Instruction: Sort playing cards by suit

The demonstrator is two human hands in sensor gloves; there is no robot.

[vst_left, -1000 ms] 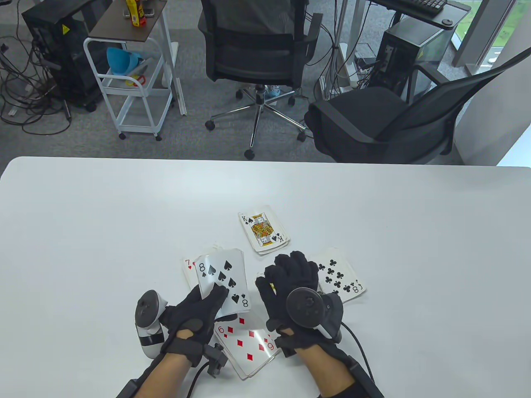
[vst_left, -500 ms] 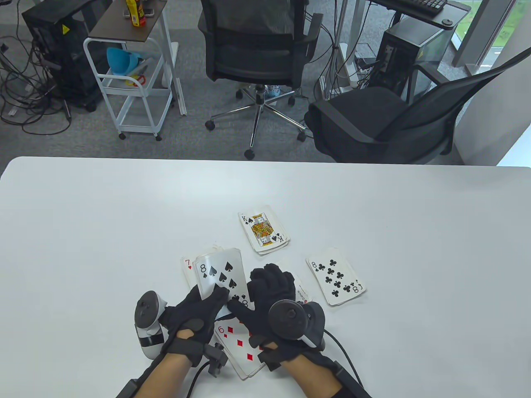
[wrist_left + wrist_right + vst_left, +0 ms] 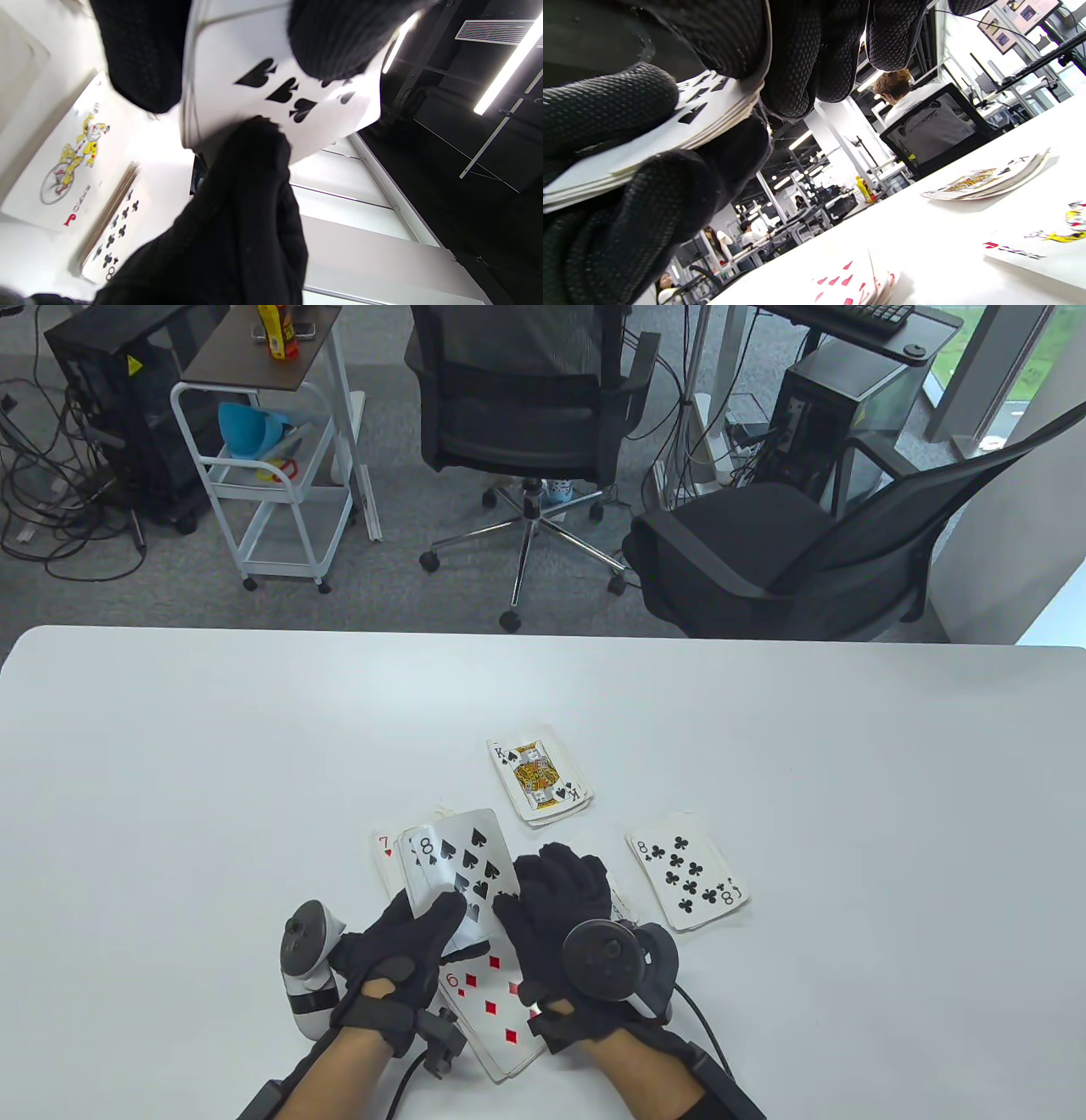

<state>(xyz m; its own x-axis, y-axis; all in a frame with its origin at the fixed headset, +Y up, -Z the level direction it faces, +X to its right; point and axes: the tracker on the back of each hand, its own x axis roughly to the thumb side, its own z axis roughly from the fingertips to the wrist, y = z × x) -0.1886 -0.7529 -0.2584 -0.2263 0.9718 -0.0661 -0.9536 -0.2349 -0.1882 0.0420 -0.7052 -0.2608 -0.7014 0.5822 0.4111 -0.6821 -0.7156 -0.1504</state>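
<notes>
Hands [image 3: 407, 942] both pinch eight of spades [image 3: 462, 865], long axis tilted up-right.

From my remote station I see the held stack [image 3: 458, 869] topped by the eight of spades, lifted between four face-up piles: king of spades [image 3: 539, 772], eight of clubs [image 3: 687, 878], seven of hearts [image 3: 386, 857] and six of diamonds [image 3: 496, 1014].

Glossy paper cards [image 3: 462, 869], matt knit gloves [image 3: 560, 912], smooth white table [image 3: 848, 780].
</notes>
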